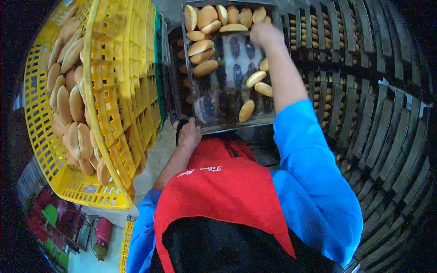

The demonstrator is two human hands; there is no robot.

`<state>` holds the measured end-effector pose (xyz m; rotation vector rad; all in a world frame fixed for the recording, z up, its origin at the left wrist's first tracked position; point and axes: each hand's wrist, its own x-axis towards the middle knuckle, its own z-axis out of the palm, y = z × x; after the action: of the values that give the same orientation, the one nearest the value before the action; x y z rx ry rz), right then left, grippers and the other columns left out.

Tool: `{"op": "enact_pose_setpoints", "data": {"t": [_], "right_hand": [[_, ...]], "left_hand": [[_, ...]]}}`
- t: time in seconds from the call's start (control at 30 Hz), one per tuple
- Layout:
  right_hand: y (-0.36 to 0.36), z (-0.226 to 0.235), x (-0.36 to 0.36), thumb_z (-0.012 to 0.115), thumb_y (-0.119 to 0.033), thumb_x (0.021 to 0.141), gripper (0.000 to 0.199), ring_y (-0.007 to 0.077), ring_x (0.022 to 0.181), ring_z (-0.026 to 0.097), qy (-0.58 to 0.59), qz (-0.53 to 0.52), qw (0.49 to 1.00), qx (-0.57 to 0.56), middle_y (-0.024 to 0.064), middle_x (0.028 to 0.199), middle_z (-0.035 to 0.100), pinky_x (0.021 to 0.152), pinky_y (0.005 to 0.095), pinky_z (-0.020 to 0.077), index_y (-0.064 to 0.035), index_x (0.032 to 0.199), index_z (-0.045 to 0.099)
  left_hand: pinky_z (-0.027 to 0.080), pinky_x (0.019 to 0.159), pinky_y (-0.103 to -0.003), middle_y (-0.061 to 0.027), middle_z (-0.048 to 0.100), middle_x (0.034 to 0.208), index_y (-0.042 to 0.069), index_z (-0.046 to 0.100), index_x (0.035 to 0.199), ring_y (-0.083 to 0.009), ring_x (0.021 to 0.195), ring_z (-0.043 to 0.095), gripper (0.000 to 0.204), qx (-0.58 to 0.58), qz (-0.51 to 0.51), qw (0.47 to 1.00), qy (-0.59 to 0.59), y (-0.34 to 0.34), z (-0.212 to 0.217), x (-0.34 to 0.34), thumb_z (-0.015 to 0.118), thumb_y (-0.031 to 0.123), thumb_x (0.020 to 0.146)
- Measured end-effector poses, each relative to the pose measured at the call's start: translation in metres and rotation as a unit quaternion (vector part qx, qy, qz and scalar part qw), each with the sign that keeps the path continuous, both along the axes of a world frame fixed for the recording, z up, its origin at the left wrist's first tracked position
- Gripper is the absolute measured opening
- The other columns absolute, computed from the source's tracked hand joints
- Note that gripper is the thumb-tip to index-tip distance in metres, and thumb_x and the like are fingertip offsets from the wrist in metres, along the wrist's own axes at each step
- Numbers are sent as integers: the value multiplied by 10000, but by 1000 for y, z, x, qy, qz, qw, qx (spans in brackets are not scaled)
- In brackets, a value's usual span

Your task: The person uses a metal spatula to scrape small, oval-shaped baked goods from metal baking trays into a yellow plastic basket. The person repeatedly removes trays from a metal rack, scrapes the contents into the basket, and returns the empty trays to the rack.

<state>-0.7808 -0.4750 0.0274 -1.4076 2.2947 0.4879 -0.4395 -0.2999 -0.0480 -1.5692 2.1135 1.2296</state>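
In front of me is a dark metal baking tray with long golden bread rolls. Several rolls crowd its far end, a few lie along its left side, and more are scattered at the right. My left hand is closed at the tray's near left corner, with something dark beside the fingers. Over the far right of the tray, my right hand reaches down by the rolls there. Motion blurs it and its fingers are hidden, so whether it holds a roll cannot be seen.
At my left stands a tall stack of yellow plastic crates, the top one heaped with bread rolls. A green crate edge shows behind it. Dark racks with trays of rolls rise along my right. A pink cylinder stands lower left.
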Motion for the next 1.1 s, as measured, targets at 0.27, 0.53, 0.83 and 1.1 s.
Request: {"op": "enact_pose_setpoints", "data": {"t": [0.27,0.53,0.83,1.1], "right_hand": [[107,-36,45,442,-291,881,238,390,797,641,-19,-11,991,-132,219,835,647,697,506,510,-117,933,596],[-9,-49,8,441,-179,833,270,349,905,634,-11,-54,983,-176,181,982,649,779,452,509,-122,1003,643],[150,-11,81,441,-217,856,220,370,859,644,-18,-115,989,-92,185,904,661,774,480,504,-102,950,603],[69,-35,-25,438,-246,852,271,327,919,640,16,-118,987,-110,181,949,657,791,434,521,-89,963,630]], "left_hand": [[470,761,-513,-299,601,862,-24,474,995,-459,848,591,247,9,1,1000,-6,8,-3,-2,567,125,821],[473,729,-518,-293,597,795,-17,466,997,-469,801,592,253,-12,4,1000,1,9,-6,1,581,104,807],[463,719,-517,-264,592,850,-13,482,1017,-457,802,571,290,1,-8,1000,25,15,-28,6,594,142,798],[444,770,-528,-293,588,842,-5,466,982,-453,842,579,256,25,7,1000,2,5,-8,0,584,145,811]]}}
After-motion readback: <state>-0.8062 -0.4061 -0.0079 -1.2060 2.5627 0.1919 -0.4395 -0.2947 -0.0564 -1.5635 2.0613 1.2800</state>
